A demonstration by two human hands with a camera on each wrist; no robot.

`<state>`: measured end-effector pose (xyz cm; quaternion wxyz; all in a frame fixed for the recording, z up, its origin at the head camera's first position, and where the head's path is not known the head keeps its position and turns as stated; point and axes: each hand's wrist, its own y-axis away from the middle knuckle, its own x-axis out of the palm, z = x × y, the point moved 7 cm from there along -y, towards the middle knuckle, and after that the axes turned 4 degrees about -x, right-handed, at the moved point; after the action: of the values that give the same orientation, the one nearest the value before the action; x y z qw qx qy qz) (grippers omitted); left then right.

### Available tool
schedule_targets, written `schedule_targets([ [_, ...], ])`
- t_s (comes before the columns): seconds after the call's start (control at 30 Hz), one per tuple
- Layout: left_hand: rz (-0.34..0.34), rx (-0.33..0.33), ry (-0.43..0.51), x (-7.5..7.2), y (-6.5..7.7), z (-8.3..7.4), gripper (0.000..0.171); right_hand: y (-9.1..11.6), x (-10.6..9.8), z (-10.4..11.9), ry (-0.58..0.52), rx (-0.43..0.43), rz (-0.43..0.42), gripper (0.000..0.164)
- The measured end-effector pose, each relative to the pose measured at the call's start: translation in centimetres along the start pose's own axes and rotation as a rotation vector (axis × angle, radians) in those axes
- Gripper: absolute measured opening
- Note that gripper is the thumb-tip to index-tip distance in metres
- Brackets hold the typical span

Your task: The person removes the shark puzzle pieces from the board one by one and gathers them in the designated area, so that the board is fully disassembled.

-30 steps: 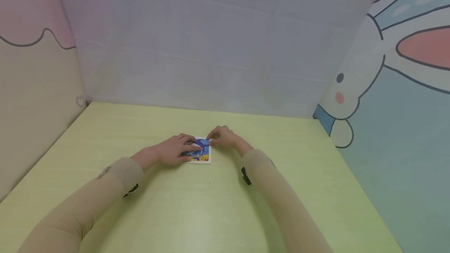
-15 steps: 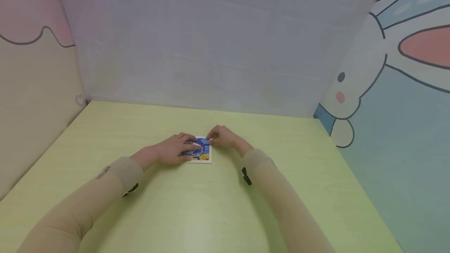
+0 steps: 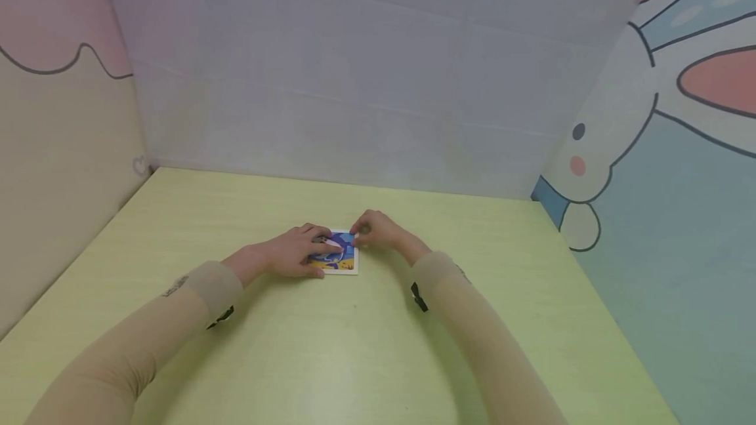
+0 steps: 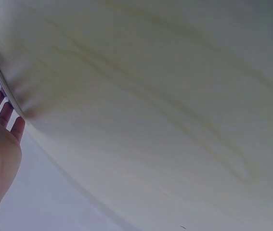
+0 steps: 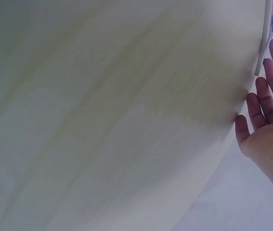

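A: What does the head view show?
B: Near the middle of the frame, a small square picture board (image 3: 348, 256), blue and yellow with a white border, lies on a pale yellow-green table (image 3: 354, 353).
A: And the hands?
B: The left hand (image 3: 293, 252) reaches in from the lower left and rests over the board's left part, fingers fairly straight and spread, gripping nothing. The right hand (image 3: 378, 231), from the lower right, has thumb and forefinger bent at the board's upper right corner. I can't tell whether they pinch it.
A: Around them?
B: Beige sleeves (image 3: 142, 330) below, a rabbit drawing (image 3: 617, 123) at the right, a pale wall (image 3: 354, 84) across the top.
A: The left wrist view?
B: The board's edge is a thin strip at the upper left, fingertips along it.
A: And the right wrist?
B: The edge shows at the upper right. Several fingers are loosely bent and apart beside it; the frame cuts off the rest.
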<state>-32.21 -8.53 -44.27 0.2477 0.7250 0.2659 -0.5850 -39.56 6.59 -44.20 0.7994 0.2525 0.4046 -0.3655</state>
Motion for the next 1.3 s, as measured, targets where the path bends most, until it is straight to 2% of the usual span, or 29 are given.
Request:
schedule_targets([
  [0.2,0.005,0.001,-0.006,-0.23,-0.02,-0.14,0.061,-0.03,0.08,0.26,0.009,-0.016,0.003,0.028],
  [0.43,0.013,-0.006,0.002,-0.13,-0.19,-0.13,0.061,-0.09,0.19,0.07,0.037,0.003,0.016,0.027],
  [0.9,0.012,-0.006,0.008,-0.21,-0.23,-0.41,0.06,0.56,-0.18,-0.64,-0.191,0.021,-0.012,0.024],
  [1.17,0.013,-0.008,-0.009,-0.11,-0.23,-0.19,0.062,0.09,-0.11,-0.15,-0.192,-0.036,-0.038,0.017],
  [1.3,0.013,-0.007,0.007,-0.13,-0.32,-0.18,0.061,0.21,-0.51,-0.09,-0.193,-0.029,-0.077,0.016],
])
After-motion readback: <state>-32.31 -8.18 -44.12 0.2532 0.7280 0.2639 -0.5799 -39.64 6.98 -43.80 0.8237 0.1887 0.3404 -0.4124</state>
